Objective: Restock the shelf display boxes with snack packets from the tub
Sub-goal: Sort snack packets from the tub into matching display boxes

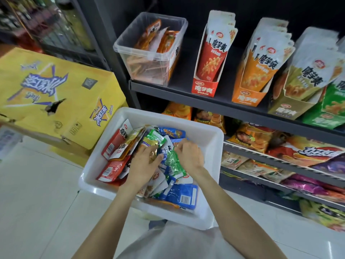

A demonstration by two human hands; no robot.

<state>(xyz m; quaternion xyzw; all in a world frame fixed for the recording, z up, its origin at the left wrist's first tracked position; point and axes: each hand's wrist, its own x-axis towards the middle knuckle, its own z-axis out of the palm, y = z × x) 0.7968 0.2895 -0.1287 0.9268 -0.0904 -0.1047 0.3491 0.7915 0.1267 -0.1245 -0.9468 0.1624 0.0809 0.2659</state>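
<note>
Packets (pixel 169 161) lie heaped in the white tub (pixel 209 146), red, green, blue and gold ones all mixed, and that tub is my landmark: it sits just below the shelf (pixel 186 94) with the display boxes. Both my hands are down among the heap near the tub's middle. My left hand (pixel 143 163) has its grip narrowed, fingers curled onto a packet with a dark and white face, though I cannot tell whether it is truly pinched or only touched. My right hand (pixel 188 156) is knuckles-up just beside it, grip curled over the green packets; what it holds, if anything, is hidden under the hand. I judge these packets light, thin and floppy, with slick film that slides against its neighbours, so I would take each by a flat sealed edge or pinch across its width, not by a corner. Above the tub, the red display box (pixel 204 86) looks less full than the orange display box (pixel 246 98) beside it.
</note>
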